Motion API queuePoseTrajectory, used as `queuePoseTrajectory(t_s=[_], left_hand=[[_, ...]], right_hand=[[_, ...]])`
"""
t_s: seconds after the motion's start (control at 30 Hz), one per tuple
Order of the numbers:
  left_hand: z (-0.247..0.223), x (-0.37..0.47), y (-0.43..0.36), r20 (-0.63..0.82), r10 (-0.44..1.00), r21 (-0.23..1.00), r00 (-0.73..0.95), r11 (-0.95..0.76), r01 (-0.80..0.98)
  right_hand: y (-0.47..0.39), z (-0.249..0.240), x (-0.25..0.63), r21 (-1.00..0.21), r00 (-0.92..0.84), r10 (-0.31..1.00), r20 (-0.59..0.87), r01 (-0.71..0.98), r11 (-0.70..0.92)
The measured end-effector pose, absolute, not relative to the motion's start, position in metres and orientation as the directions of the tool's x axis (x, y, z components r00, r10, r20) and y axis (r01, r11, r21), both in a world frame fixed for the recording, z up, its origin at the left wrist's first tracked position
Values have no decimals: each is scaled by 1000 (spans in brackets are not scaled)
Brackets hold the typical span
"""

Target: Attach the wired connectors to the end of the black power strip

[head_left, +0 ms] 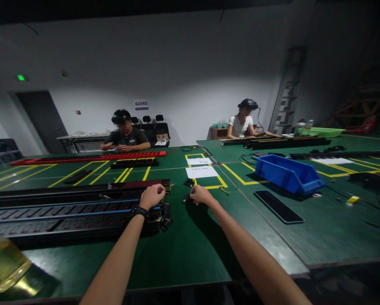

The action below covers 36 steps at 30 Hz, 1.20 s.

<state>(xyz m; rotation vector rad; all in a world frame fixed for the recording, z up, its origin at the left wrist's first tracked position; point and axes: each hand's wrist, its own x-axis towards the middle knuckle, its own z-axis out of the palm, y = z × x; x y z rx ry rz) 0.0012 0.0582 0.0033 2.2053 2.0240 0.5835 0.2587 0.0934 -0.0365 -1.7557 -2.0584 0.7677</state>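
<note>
One dark part (185, 199) lies just left of the curled right hand (202, 195), whose grip I cannot tell.

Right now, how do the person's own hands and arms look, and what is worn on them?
The left hand has a black band at the wrist, perhaps a watch, its details too dark to read. The right hand and wrist are bare. No gloves, sleeves or cables show on either arm.
</note>
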Motion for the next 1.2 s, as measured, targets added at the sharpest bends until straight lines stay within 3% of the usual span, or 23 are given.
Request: queuePoseTrajectory(t_s=[0.17, 0.37, 0.5, 0.7, 0.9, 1.03, 1.2], left_hand=[[2, 1, 60, 222, 974, 331, 42, -116, 936], [2, 0, 61, 219, 974, 350, 54, -130, 928], [0, -1, 63, 219, 975, 365, 47, -127, 922], [-3, -1, 64, 227, 973, 377, 28, -114, 919], [-3, 0, 63, 234, 972, 370, 25, -113, 922], [-1, 1, 62, 228, 973, 362, 32, -115, 925], [2, 1, 60, 221, 975, 357, 30, -110, 928]], right_hand=[[97, -49, 237, -851, -195, 980, 37, 508, 133], [96, -60, 195, -915, -203, 964, 174, 329, 234], [94, -61, 181, -903, -204, 960, 194, 346, 256], [92, -59, 181, -884, -233, 966, 112, 421, 204], [87, -56, 181, -655, -248, 940, 236, 674, 342], [81, -56, 179, -539, -237, 935, 264, 768, 347], [83, -59, 175, -680, -271, 925, 267, 627, 381]])
